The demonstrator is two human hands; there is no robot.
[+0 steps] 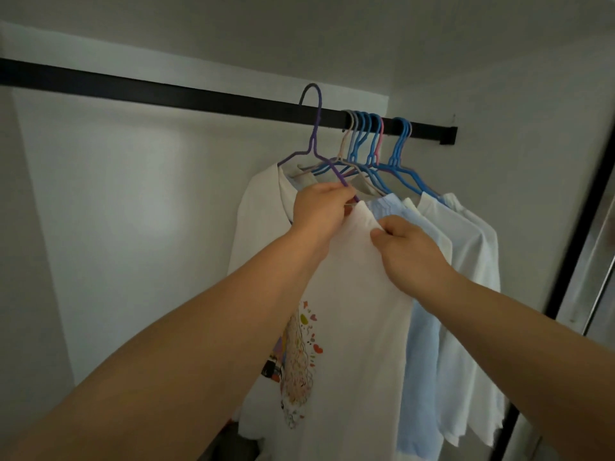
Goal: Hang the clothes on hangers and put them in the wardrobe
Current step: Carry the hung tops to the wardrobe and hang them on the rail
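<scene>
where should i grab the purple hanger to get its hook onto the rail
Grip the purple hanger on its bare sloping shoulder wire just below the twisted neck, coming from below and the left. The hook rises free above the black rail, and the white t-shirt covers the lower wire. The left hand already holds that slope; the right hand pinches the shirt.

No readable text, labels, brands or numbers anywhere. Only marking: a multicolour graphic print [299, 367] on the front of the white T-shirt [359, 327], with squiggly lines, small hearts and blobs; any lettering in it is too blurred to make out.
</scene>
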